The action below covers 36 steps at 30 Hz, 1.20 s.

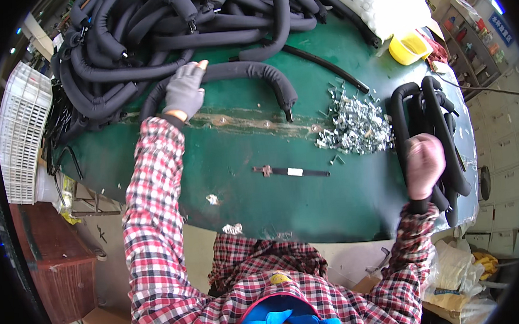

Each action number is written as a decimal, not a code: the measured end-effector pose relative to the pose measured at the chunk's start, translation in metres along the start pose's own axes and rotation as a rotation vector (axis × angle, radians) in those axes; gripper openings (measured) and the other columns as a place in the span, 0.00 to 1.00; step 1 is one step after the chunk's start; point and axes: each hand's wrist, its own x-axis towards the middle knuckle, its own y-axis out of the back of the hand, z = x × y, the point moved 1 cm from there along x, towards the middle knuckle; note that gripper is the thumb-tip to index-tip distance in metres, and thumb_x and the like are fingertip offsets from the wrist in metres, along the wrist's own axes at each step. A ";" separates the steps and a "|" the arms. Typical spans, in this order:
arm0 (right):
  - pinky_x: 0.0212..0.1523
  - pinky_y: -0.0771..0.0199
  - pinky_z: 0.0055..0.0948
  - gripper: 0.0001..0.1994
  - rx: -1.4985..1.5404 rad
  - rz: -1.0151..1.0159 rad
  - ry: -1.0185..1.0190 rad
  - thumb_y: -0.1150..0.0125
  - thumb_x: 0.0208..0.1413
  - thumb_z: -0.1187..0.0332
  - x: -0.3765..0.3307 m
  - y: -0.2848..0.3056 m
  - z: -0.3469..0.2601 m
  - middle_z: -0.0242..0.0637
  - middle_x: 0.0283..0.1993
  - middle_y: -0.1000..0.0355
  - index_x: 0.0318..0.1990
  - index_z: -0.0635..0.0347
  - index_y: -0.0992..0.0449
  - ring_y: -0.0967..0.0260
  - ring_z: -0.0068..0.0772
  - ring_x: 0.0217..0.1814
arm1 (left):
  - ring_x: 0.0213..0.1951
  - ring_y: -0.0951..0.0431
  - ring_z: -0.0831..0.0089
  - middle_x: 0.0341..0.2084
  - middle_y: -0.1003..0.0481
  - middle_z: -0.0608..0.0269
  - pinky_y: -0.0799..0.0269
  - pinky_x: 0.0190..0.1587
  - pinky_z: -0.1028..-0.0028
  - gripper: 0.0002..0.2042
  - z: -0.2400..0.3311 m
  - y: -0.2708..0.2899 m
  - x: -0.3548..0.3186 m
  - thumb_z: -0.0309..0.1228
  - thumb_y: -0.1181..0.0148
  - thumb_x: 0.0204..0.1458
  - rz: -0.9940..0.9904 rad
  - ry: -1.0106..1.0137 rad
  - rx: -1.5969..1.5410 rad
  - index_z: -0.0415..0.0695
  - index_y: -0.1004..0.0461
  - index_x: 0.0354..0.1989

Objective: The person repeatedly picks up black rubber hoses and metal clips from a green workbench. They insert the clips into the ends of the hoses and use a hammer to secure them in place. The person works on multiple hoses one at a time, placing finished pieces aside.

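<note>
In a grey fingerless-looking glove, my left hand (185,89) is closed over a curved black foam-covered hose (246,70) on the green table (244,201). That hose bends down at its right end, where a thin dark tip sticks out. My right hand (425,159) is smeared by motion, over the near-left part of a bundle of black foam-covered hoses (439,123) at the table's right; its fingers cannot be made out. Between my hands lie a pile of small shiny metal clips (356,122) and a narrow black tool (310,172) with a white label and a brownish metal end.
A big heap of black foam-covered hoses (171,40) fills the far left. A bare black tube (325,66) lies beyond the clips. At the far right are a yellow container (409,47) and a white bag (383,9). A white basket (26,130) stands left of the table.
</note>
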 end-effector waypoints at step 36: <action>0.35 0.24 0.31 0.09 0.626 -0.282 -0.612 0.34 0.57 0.62 -0.085 -0.078 -0.073 0.32 0.31 0.21 0.32 0.57 0.16 0.23 0.35 0.33 | 0.34 0.23 0.76 0.32 0.25 0.63 0.26 0.38 0.75 0.26 0.164 0.171 -0.309 0.21 0.35 0.49 -0.454 0.708 -1.446 0.38 0.36 0.57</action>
